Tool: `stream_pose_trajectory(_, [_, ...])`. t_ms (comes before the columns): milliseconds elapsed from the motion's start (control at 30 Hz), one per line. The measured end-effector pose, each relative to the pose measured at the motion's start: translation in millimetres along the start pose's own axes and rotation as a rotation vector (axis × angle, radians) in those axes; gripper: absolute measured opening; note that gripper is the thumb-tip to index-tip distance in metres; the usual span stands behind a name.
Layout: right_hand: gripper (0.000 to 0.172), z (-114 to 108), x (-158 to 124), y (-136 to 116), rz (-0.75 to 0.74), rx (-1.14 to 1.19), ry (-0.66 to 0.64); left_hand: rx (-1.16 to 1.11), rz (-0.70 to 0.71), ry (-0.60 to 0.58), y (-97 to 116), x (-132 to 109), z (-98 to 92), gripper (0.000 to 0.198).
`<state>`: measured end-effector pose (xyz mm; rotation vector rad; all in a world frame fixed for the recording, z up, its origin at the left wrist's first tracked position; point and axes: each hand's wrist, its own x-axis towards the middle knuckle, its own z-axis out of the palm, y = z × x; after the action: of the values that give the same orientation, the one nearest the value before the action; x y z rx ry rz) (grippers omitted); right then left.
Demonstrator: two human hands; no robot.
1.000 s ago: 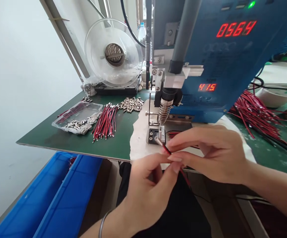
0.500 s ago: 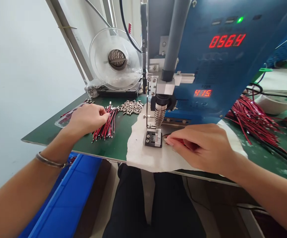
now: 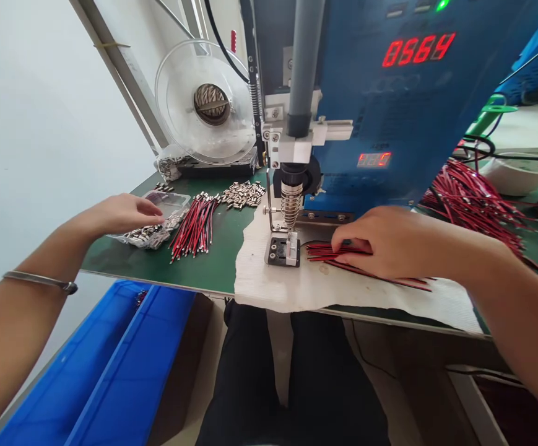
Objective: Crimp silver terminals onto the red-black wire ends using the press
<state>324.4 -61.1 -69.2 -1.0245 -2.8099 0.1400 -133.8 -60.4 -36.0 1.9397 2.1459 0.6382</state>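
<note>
red-and-black wires (image 3: 322,252) are lying left to right on a white sheet (image 3: 280,291) under the nearer right hand (image 3: 389,244), which is curling over them, grip unclear; the loosely bent left hand (image 3: 122,214) is hovering by metal connectors (image 3: 165,230) in a clear tray (image 3: 184,199), any hold hidden.

Left hand (image 3: 127,214) and right hand (image 3: 382,241) bare, forearms (image 3: 8,328) likewise. At the left wrist (image 3: 48,260) I log a narrow, rounded, silver-grey, metallic-looking bangle (image 3: 39,280), visible end thicker, darker, knob-like. Lower down, from my remote seat: plain black cloth trousers (image 3: 236,378); seams too dark for me to read.
</note>
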Motion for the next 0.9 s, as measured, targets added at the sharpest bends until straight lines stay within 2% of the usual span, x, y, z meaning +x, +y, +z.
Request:
stream_pose_trajectory(100, [0.018, 4.5, 4.4, -7.3, 0.032, 0.042, -0.066, 0.189, -0.084, -0.206, 6.5, 0.6, -0.2, 0.025])
stream_pose_trajectory(167, [0.02, 5.6, 7.6, -15.0, 0.021, 0.053, -0.076, 0.23, -0.095, -0.255, 15.6, 0.9, -0.4, 0.026])
stream_pose_trajectory(300, [0.02, 6.9, 11.4, -25.8, 0.001, 0.062, -0.064, 0.259, -0.095, -0.234, 21.1, 0.3, -0.5, 0.031])
stream_pose_trajectory(433, [0.024, 10.7, 11.4, -27.9, -0.049, 0.067, 0.049, 0.305, -0.08, -0.109, 20.0, -4.1, -3.7, 0.038])
stream_pose_trajectory(533, [0.027, 14.3, 10.7, -26.3, -0.102, 0.06, 0.158, 0.33, -0.1, 0.022, 31.4, -10.0, -7.1, 0.036])
stream_pose_trajectory(600, [0.026, 15.6, 10.3, -24.5, -0.125, 0.06, 0.208, 0.274, -0.089, 0.026, 45.4, -14.3, -7.3, 0.033])
stream_pose_trajectory(667, [0.024, 15.2, 9.9, -22.7, -0.139, 0.069, 0.233, 0.209, 0.027, -0.052, 63.0, -17.4, -5.0, 0.029])
stream_pose_trajectory(700, [0.024, 14.2, 9.7, -22.0, -0.14, 0.074, 0.233, 0.19, 0.119, -0.129, 73.0, -18.0, -2.9, 0.029])
stream_pose_trajectory(767, [0.024, 11.1, 9.8, -21.5, -0.131, 0.078, 0.221, 0.145, 0.276, -0.341, 94.9, -16.6, 2.5, 0.029])
stream_pose_trajectory(833, [0.025, 7.2, 10.4, -22.3, -0.115, 0.088, 0.197, 0.122, 0.393, -0.625, 118.5, -11.6, 9.0, 0.023])
stream_pose_trajectory(900, [0.026, 4.0, 12.0, -23.8, -0.104, 0.124, 0.164, 0.122, 0.484, -0.824, 140.9, -4.4, 15.8, 0.017])
